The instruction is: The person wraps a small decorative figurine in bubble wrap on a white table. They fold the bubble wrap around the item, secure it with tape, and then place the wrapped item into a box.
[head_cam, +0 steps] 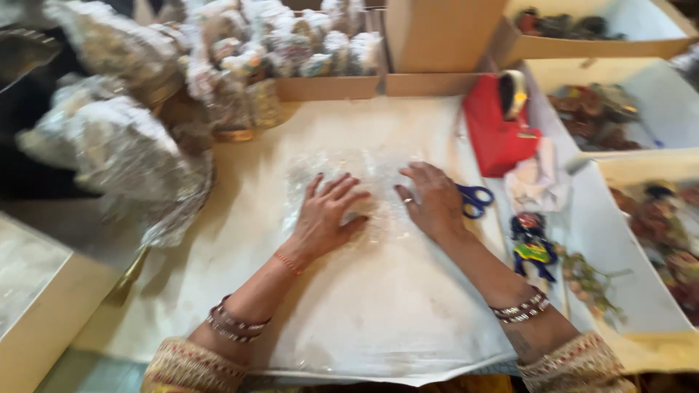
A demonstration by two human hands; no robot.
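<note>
clear plastic sheet (364, 182) | crinkled, see-through | flat under left hand (325, 216), right hand (435, 201)

My sleeves (191, 366) are cream with a red woven pattern, and an orange thread (288, 263) circles my left wrist. The scissors (475, 199) have blue handles, the tape dispenser (497, 127) is red, and the small doll (532, 244) wears blue, red and yellow-green.
</note>
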